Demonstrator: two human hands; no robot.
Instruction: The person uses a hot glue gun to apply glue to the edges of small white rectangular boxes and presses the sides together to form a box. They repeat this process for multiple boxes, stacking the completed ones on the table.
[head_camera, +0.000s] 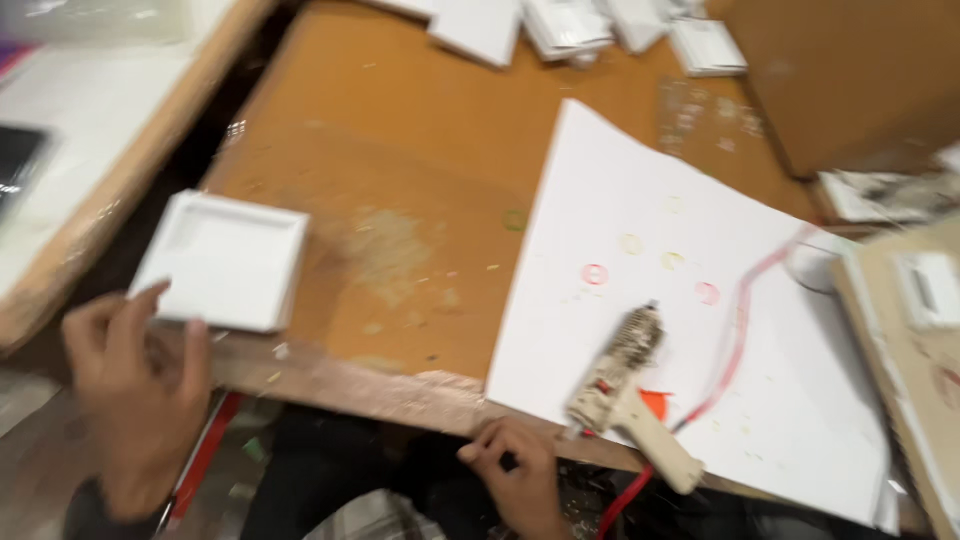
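The left hand (140, 385) pinches the near edge of a white square tray (225, 262) on the left of the table (420, 200), while the right hand (520, 470), fingers curled together, rests beside the glue gun (625, 395).

An orange-brown wooden bench (420, 180), scuffed and flecked with glue crumbs, has a worn front edge. At its front left corner lies a shallow white square tray (225, 262); a large white sheet (640, 260) covers the right half, reaching the front edge, with a cream glue gun (625, 395) lying on it. Small white square pieces (560, 25) are piled along the far edge, and a brown cardboard box (840, 80) sits at the far right corner.
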